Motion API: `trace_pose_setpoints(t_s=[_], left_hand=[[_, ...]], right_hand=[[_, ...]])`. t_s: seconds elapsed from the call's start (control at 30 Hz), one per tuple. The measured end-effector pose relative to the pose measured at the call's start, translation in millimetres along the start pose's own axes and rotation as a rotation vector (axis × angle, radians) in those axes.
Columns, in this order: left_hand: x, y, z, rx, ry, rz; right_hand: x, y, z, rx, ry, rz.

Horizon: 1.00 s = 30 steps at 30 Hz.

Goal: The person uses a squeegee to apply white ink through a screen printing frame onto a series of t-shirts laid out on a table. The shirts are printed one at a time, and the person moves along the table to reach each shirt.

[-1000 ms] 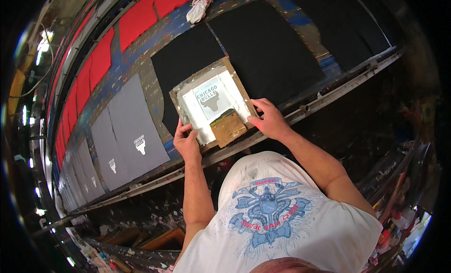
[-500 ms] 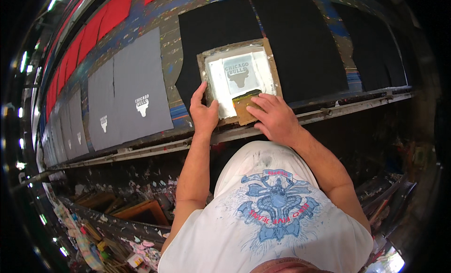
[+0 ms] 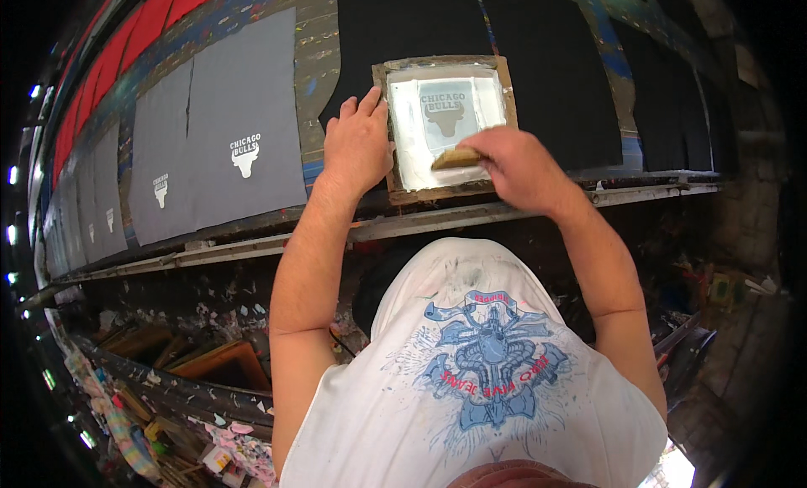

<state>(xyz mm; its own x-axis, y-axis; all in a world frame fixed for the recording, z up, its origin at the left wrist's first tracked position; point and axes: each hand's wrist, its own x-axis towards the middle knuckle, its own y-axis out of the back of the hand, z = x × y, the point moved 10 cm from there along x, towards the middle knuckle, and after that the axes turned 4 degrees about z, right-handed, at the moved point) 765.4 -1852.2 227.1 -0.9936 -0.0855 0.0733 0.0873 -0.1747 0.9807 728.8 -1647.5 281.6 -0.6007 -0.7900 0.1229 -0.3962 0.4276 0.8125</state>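
Observation:
A screen-printing frame (image 3: 508,101) with wooden sides lies on black fabric. Its mesh carries a bull's-head design, and white ink coats the borders inside. My left hand (image 3: 357,147) rests against the frame's left side, fingers stretched and apart; its thumb is partly hidden. My right hand (image 3: 521,164) is closed round a small squeegee (image 3: 456,158) with a brownish body. The squeegee is tilted over the lower part of the mesh, just below the design. Some of its right end is hidden by my fingers.
Grey fabric panels (image 3: 210,76) with white bull prints lie to the left, red panels (image 3: 139,51) farther back. More black fabric (image 3: 546,76) spreads to the right. A metal rail (image 3: 420,226) runs along the table's near edge. Wooden frames (image 3: 223,366) and scraps lie below.
My right hand has lifted and turned the squeegee from the frame's near edge, tilting it flatter over the mesh. My left hand has shifted up along the frame's left side, its fingers spreading.

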Motion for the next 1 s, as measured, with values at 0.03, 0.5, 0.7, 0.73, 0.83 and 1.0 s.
trace_pose_setpoints(t_s=[0.03,0.5,0.7,0.73,0.83,1.0], left_hand=[[3.2,-3.1,-1.3,0.003,-0.002,-0.073],[15.2,-2.3,-1.2,-0.007,-0.099,-0.226],[18.8,-3.4,12.4,0.128,-0.147,-0.225],[19.0,-2.8,12.6,0.124,-0.144,-0.217],[18.4,-3.2,12.2,0.128,-0.143,-0.210],[17.9,-0.4,12.5,0.118,-0.140,-0.177]], right_hand=[[-8.1,-7.0,-6.8,-0.040,0.022,0.000],[-48.9,-41.3,-26.3,-0.358,0.216,0.294],[3.7,-25.8,5.6,-0.311,0.240,0.320],[14.7,-22.2,9.1,-0.295,0.246,0.319],[50.1,-10.4,20.1,-0.276,0.230,0.326],[78.9,-0.3,30.9,-0.304,0.130,0.224]])
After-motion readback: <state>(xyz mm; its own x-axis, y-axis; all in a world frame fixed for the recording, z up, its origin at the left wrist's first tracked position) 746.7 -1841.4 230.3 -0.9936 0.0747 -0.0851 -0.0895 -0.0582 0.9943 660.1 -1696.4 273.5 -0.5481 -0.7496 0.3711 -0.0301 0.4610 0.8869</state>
